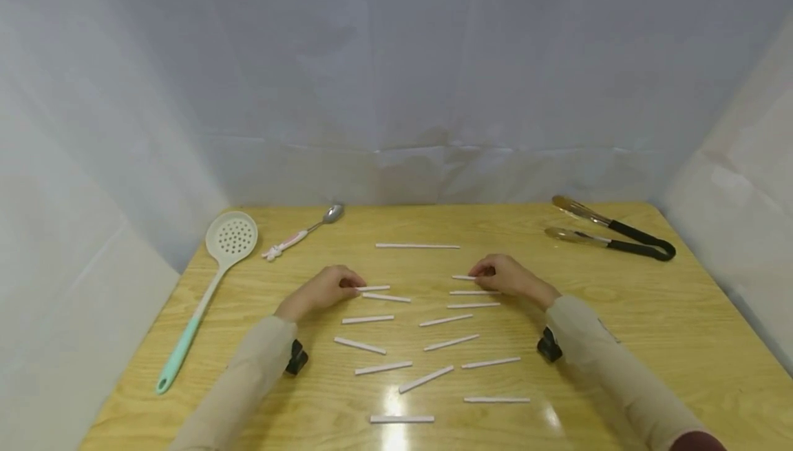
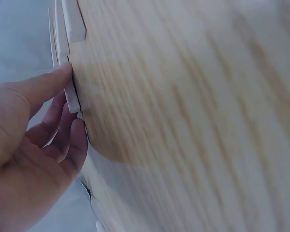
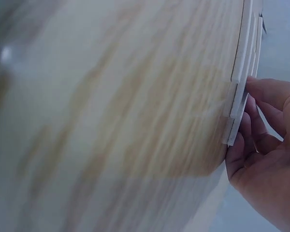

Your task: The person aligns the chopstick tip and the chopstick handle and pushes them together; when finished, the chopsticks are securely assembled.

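Left of centre: your left hand [image 1: 323, 291], pinching the left end of one white stick [image 1: 374, 288], which extends right, long axis left-right. Right of centre, slightly farther: second white stick [image 1: 463, 277], similarly aligned, extending left from your right hand [image 1: 509, 277], which pinches its right end.
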`<state>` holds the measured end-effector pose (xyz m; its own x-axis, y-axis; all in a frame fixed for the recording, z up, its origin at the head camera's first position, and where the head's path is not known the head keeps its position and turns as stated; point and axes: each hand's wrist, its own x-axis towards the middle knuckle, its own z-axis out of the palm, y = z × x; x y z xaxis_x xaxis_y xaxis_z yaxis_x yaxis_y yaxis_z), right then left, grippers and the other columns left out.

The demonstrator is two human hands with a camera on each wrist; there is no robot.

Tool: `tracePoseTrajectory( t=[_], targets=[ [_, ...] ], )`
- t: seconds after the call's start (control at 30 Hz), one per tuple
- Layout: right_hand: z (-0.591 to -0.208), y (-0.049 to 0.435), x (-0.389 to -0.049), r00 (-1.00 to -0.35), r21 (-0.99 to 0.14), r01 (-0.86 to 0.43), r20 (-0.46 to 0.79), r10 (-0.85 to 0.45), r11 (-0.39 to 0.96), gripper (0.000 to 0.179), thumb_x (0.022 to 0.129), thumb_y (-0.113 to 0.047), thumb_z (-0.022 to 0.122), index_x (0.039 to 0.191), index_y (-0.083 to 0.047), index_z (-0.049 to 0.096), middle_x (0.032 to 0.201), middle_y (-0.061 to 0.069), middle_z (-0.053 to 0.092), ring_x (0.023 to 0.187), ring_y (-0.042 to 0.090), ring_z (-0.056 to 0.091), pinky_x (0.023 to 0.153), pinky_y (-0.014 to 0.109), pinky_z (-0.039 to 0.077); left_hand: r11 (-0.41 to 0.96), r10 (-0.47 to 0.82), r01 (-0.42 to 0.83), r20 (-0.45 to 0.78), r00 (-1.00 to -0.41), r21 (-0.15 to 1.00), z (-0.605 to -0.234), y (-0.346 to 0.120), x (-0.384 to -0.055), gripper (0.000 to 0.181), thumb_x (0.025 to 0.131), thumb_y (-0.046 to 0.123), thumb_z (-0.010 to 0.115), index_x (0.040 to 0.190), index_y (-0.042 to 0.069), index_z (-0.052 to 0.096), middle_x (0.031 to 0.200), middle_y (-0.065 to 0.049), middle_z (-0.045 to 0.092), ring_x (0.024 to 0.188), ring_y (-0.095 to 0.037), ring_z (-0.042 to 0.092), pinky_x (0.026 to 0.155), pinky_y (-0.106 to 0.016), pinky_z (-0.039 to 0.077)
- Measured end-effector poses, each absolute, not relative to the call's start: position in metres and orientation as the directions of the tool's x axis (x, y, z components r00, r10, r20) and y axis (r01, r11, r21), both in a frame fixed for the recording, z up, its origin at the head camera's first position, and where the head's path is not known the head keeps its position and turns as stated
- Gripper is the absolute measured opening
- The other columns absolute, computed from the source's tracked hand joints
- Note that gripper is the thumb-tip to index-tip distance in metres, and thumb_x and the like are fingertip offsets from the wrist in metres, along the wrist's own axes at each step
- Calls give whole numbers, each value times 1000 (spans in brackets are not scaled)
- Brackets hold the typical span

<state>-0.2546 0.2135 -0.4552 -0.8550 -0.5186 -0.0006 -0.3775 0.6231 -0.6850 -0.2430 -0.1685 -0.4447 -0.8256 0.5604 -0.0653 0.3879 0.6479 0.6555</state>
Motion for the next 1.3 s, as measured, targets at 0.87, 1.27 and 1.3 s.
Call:
tracePoseTrajectory(
  t=[0.87, 1.27, 1.3],
  targets=[
    [-420, 161, -232, -828, -767, -447, 160, -537, 461, 15, 93, -12, 61, 103, -4, 70, 100, 7, 69, 80, 12, 56, 69, 26, 49, 540, 575, 448, 77, -815, 712, -422, -127, -234, 21, 95, 14, 58, 111, 3, 65, 107, -9, 66, 94, -21, 60, 83, -32, 52],
    [-419, 158, -231, -831, -757, -449, 160, -533, 474, 15, 93, -11, 61, 103, -4, 70, 100, 7, 69, 80, 11, 57, 69, 26, 49, 525, 573, 446, 87, -815, 725, -418, -122, -232, 19, 94, 11, 59, 109, 2, 65, 105, -10, 67, 93, -22, 61, 79, -30, 52],
    [-419, 158, -230, -832, -757, -449, 159, -532, 475, 15, 93, -10, 61, 103, -4, 70, 100, 8, 69, 80, 11, 57, 69, 26, 49, 524, 575, 450, 89, -813, 723, -418, -122, -232, 19, 94, 11, 59, 109, 2, 65, 105, -11, 67, 93, -22, 61, 79, -30, 52]
  ],
)
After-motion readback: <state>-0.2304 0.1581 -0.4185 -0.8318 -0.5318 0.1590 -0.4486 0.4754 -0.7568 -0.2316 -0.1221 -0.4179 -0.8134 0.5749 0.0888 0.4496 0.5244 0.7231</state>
